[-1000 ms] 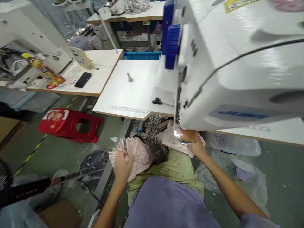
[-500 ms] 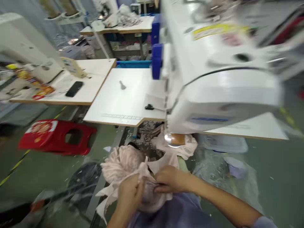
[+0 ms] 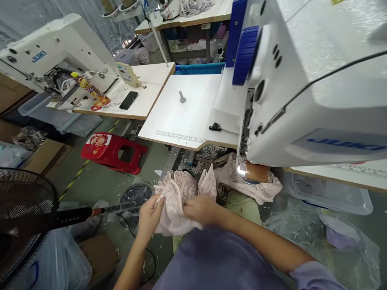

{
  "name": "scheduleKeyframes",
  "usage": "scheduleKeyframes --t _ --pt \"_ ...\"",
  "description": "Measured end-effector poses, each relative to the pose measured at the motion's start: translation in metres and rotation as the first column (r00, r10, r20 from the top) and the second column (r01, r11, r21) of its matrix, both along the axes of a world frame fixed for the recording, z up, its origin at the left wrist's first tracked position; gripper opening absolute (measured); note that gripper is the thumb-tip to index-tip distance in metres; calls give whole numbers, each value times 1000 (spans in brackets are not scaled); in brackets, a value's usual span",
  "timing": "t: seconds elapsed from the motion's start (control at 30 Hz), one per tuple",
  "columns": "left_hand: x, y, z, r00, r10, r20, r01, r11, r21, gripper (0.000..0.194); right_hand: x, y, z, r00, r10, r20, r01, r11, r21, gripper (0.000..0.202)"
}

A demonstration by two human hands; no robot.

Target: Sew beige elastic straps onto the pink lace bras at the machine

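Note:
Pale pink lacy fabric [image 3: 173, 219] is stretched between my two hands over my lap. My left hand [image 3: 151, 213] pinches its left edge with closed fingers. On the other side, my right hand [image 3: 201, 209] is closed on the cloth, slightly blurred, its fingertips partly hidden in the folds. Just behind lies a gathered bundle of the same pink cloth [image 3: 184, 183]. More pink lace [image 3: 266, 187] lies beneath the front end of a white sewing machine [image 3: 317, 104], which stands at the right above my right forearm.
A white table [image 3: 187, 108] bears a small grey tool [image 3: 182, 97] and a black clip [image 3: 215, 127]. Left are a phone [image 3: 128, 100], another sewing machine [image 3: 87, 44], a red stool [image 3: 111, 151] and a fan [image 3: 27, 201]. A clear tray [image 3: 329, 193] sits at right.
The view has shifted, so the machine looks larger and farther right and the fan shows at left. My hands have moved apart, spreading the pink fabric between them.

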State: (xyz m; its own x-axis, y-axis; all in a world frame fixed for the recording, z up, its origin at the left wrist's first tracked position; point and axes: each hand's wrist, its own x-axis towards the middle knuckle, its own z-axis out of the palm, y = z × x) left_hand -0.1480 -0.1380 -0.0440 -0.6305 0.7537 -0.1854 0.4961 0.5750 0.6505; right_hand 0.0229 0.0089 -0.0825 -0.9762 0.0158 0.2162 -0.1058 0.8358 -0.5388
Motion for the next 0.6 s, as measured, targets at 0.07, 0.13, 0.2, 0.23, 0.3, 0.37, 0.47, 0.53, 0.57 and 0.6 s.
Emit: scheduleKeyframes --t 0.07,0.13,0.2,0.23,0.3,0.37,0.47,0.53,0.57,0.6 --pt "-16 -8 -11 984 111 -137 -113 994 -10 34 -33 -4 -7 980 -101 174 110 993 -39 19" --pt "-29 -11 -26 958 170 -233 -177 984 -13 23 -53 -10 -14 954 -153 258 173 983 -59 31" --pt "-35 -13 -35 933 193 -305 -200 980 7 16 -59 -15 -20 954 -153 259 179 980 -82 47" --pt "-35 -15 -36 923 192 -335 -195 980 26 17 -57 -17 -22 954 -154 256 185 978 -100 56" --pt "-28 -19 -29 918 150 -366 -136 989 64 24 -48 -15 -24 957 -160 241 199 969 -145 73" --pt "-11 -23 -11 938 33 -344 -4 996 84 33 -39 -10 -22 970 -122 210 160 971 -177 85" --pt "29 -22 25 942 -249 -226 279 954 110 38 -21 2 -11 974 102 203 -76 989 -128 60" --pt "53 -14 47 870 -487 -79 493 851 182 38 0 8 3 943 219 249 -206 976 -75 27" --pt "62 -8 55 858 -513 2 499 836 229 39 14 11 11 938 236 255 -227 972 -64 24" --pt "69 0 60 858 -506 84 472 842 260 39 30 13 21 946 228 232 -218 974 -67 29"
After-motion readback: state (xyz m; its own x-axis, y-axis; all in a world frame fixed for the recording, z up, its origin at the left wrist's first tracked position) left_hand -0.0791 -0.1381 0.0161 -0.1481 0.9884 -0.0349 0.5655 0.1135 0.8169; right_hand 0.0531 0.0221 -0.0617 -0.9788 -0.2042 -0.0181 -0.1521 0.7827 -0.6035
